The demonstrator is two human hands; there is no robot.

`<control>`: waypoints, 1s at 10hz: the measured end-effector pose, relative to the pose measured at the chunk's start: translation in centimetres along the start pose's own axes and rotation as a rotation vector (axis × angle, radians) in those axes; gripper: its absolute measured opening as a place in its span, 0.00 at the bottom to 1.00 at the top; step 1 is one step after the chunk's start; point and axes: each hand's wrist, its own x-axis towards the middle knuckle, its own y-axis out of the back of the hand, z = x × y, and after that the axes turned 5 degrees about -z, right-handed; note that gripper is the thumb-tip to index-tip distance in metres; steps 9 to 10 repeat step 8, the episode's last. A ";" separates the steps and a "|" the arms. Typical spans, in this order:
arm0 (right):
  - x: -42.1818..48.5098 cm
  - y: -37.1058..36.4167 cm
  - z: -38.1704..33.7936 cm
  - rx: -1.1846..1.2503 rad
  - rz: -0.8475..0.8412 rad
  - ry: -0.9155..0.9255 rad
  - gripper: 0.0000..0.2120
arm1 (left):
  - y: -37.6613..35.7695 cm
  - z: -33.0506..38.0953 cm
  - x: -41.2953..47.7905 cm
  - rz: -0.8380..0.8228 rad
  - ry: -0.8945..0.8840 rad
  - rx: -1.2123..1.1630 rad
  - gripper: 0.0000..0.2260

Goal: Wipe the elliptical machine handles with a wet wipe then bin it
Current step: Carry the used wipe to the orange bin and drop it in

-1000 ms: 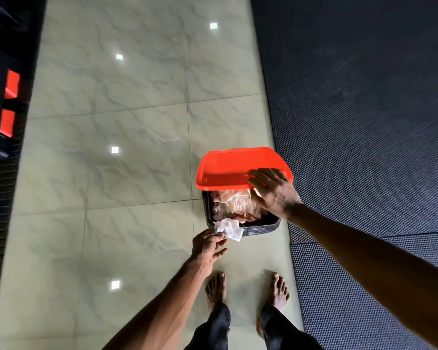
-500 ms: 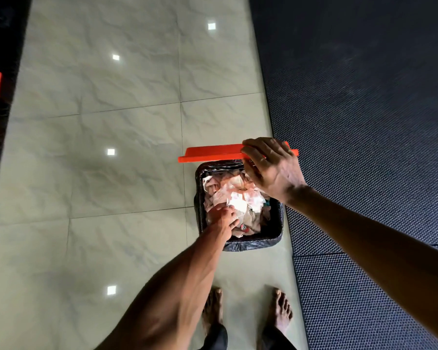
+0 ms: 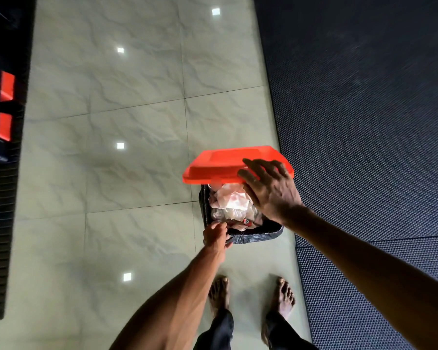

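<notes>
Brimming bin [image 3: 253, 234] of crumpled tissues [image 3: 229, 201] under tilted red lid [image 3: 223, 164]

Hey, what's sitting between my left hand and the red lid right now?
In the head view, the open bin, stuffed with crumpled paper and plastic waste, lies between the left hand and the red lid.
</notes>
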 end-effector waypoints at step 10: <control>-12.0 -10.0 -2.8 0.454 -0.779 -0.632 0.34 | 1.0 -1.8 -6.0 -0.027 0.016 -0.116 0.15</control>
